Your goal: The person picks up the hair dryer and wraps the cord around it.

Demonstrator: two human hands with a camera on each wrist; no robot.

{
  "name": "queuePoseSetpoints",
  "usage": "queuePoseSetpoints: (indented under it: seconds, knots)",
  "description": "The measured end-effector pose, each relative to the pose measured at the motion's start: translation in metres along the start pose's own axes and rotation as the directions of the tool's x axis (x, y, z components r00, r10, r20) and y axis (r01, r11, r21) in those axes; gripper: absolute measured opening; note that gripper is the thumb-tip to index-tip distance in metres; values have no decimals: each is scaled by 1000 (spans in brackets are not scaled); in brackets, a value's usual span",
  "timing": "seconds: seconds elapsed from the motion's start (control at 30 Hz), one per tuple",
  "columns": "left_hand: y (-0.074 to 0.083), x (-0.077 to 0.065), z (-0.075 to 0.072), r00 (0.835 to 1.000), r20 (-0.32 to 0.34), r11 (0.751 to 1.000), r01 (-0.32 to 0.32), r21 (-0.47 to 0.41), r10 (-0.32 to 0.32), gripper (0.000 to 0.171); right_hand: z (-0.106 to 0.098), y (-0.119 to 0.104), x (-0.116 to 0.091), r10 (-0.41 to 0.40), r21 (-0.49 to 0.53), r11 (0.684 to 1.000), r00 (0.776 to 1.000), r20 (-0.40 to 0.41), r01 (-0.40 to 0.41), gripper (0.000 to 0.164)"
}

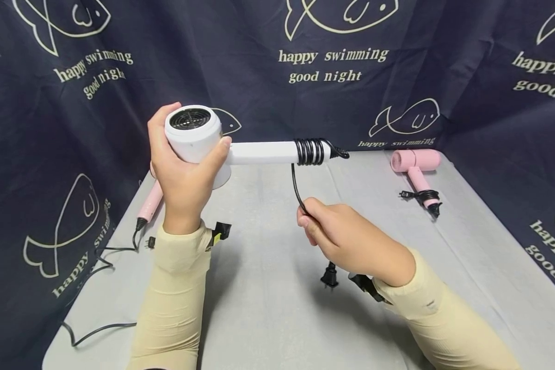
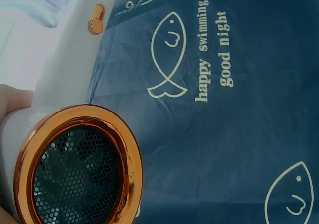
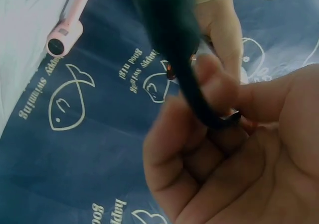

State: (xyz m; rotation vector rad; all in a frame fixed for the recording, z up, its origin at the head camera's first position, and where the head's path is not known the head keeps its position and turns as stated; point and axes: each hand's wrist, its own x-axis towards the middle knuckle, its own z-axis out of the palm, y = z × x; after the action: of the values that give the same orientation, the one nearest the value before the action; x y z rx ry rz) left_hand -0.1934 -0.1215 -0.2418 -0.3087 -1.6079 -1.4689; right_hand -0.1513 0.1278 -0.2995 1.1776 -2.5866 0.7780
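A white hair dryer (image 1: 261, 153) is held above the table, its handle pointing right. My left hand (image 1: 182, 180) grips it round the head, with the thumb near the handle. In the left wrist view, the orange metallic ring (image 2: 130, 149) round its mesh grille shows, and an orange switch (image 2: 96, 21) lies on the handle. Several turns of black cord (image 1: 310, 152) wrap the handle's end. From there the loose cord runs down to my right hand (image 1: 347, 234), which pinches it between thumb and fingers. The plug (image 1: 329, 276) hangs below that hand, blurred close up in the right wrist view.
A pink hair dryer (image 1: 416, 160) lies at the back right of the grey table (image 1: 268, 288), cord wound round its handle. Another pink hair dryer (image 1: 150, 202) lies at the left, partly behind my left hand, its cord trailing along the left edge. Dark fish-print curtains (image 1: 254, 51) surround the table.
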Motion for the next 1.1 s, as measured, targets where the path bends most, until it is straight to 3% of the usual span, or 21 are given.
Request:
queuePoseSetpoints:
  seconds: [0.3,0.57,0.83,1.1]
  knots:
    - [-1,1,-3,999,32,987,4,163,-10,65,-16,-10,-4,-116,-40,993,985,-130,111,8]
    - [-3,2,-6,987,156,989,7,147,-30,65,-27,-9,-4,-270,-78,963,911,-312,259,10]
    - [-7,2,-6,961,272,968,-16,251,-54,67,-31,0,-3,-267,-182,960,890,-370,212,5]
    - [-6,1,-6,924,379,969,-54,241,-43,68,-32,16,1,-160,-160,982,879,-449,97,12]
